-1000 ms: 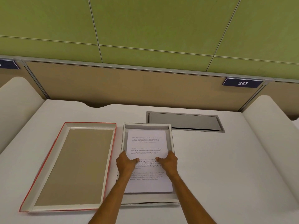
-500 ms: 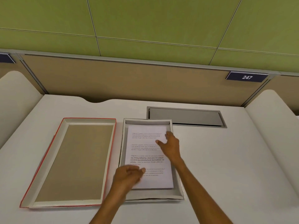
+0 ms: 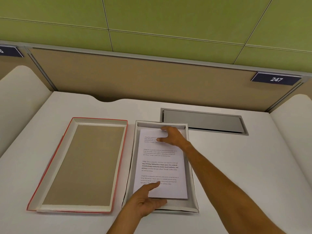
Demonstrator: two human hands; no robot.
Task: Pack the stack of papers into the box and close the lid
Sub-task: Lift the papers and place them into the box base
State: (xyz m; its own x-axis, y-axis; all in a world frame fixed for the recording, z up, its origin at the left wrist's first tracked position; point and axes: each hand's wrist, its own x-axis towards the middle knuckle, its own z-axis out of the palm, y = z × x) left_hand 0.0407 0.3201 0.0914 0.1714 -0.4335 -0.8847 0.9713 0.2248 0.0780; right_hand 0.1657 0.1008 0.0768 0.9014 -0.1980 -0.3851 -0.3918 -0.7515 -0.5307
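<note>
My open hands, left [image 3: 148, 202] and right [image 3: 172, 136], squared the printed stack [image 3: 160, 166] inside the box [image 3: 192, 183]; next, the red-edged lid [image 3: 81, 164] beside it needed lifting.

White worktop [image 3: 236, 166] with a grey metal cable hatch [image 3: 202, 121] set into it, tan partition panel [image 3: 135, 78] behind, dark number plate [image 3: 276, 79] reading 247, green panelled wall [image 3: 168, 17] above, curved white side dividers [image 3: 20, 92].
</note>
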